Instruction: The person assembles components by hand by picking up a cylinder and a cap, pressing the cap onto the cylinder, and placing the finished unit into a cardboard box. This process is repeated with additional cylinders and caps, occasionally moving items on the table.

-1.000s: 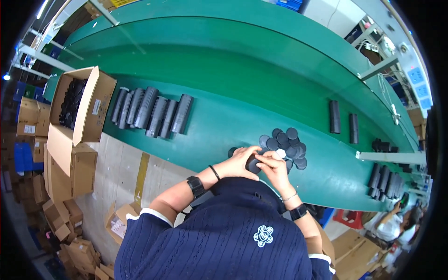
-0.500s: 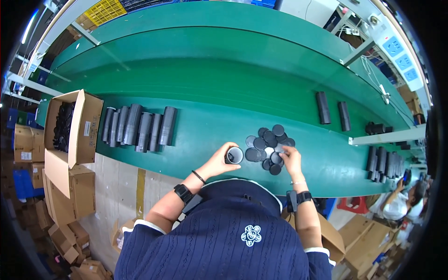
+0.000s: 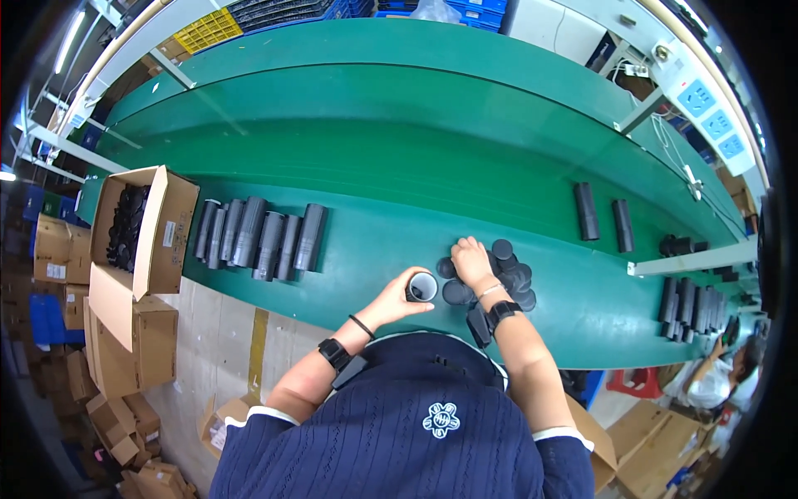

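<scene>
My left hand is wrapped round a dark tube, its open end turned up. The tube's inside is pale, with something dark in it that I cannot make out. To the right, my right hand is over the left part of a pile of round black discs. Its fingers are bent and pressed together, and what they hold, if anything, is hidden. More discs lie around it, such as a black disc beside the wrist. The two hands are apart.
Several dark tubes lie in a row on the green table. Left of them stands an open carton with black pieces. Two tubes lie far right, more tubes beyond a metal post. A person is at right.
My right hand has moved left and away from me, from the pile's right side to its left part. My left hand still holds the tube. The whole view has shifted slightly.
</scene>
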A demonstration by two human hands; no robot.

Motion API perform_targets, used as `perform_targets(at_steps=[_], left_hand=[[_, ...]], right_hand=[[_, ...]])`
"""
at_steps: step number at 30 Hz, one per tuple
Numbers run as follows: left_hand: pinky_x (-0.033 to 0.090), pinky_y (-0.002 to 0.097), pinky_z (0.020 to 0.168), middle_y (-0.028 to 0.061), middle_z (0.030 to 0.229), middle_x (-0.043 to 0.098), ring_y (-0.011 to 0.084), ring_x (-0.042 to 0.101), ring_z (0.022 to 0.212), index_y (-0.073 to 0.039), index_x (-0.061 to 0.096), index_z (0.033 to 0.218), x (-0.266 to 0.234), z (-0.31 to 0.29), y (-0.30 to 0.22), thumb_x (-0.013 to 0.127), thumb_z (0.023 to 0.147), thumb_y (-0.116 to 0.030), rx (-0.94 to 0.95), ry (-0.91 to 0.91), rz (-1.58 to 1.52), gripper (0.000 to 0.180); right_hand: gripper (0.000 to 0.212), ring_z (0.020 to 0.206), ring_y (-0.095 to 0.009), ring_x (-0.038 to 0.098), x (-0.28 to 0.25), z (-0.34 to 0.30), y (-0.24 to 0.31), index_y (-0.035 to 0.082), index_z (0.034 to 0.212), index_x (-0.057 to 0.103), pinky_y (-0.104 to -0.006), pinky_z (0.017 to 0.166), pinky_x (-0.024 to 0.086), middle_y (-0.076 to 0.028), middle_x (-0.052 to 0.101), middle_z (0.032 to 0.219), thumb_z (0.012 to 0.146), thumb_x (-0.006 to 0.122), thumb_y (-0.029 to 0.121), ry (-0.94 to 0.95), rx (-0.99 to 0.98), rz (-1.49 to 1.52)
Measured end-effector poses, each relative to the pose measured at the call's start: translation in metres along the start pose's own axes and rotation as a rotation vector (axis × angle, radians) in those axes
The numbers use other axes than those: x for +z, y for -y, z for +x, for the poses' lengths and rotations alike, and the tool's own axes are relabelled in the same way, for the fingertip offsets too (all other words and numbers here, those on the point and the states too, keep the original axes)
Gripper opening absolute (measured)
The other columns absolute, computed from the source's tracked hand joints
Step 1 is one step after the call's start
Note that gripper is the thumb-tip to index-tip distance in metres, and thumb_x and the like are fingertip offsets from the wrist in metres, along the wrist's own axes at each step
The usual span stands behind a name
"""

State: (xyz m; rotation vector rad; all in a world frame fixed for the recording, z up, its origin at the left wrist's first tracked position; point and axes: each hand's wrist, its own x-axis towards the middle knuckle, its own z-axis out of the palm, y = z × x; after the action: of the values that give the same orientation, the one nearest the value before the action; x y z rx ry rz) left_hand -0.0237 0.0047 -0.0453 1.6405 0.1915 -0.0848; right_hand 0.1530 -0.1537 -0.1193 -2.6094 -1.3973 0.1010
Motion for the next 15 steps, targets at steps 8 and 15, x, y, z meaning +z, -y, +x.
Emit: perform_targets(at_steps=[8, 15], left_hand=[[0.035, 0.0392, 0.108, 0.0112, 0.137, 0.040, 0.0272, 0.039, 0.130, -0.012, 0.052, 0.128, -0.006, 0.012, 0.004, 0.083, 0.068, -0.020, 0.066, 0.149, 0.101, 0.067], [0.037, 0.0346, 0.105, 0.0063, 0.134, 0.045, 0.0192, 0.045, 0.124, -0.009, 0.055, 0.126, -0.008, 0.021, -0.014, 0.083, 0.068, -0.011, -0.180, 0.319, -0.336, 0.064]], right_hand=[[0.011, 0.081, -0.031, 0.059, -0.034, -0.026, 0.009, 0.005, 0.086, 0.065, -0.0392, 0.076, 0.049, -0.012, 0.063, 0.078, 0.075, 0.064, 0.003, -0.318, -0.077, 0.389], [0.012, 0.064, -0.002, 0.052, -0.082, -0.055, 0.023, -0.001, 0.097, 0.071, -0.0182, 0.055, 0.039, 0.002, 0.064, 0.082, 0.088, 0.063, 0.001, -0.063, 0.380, 1.437]])
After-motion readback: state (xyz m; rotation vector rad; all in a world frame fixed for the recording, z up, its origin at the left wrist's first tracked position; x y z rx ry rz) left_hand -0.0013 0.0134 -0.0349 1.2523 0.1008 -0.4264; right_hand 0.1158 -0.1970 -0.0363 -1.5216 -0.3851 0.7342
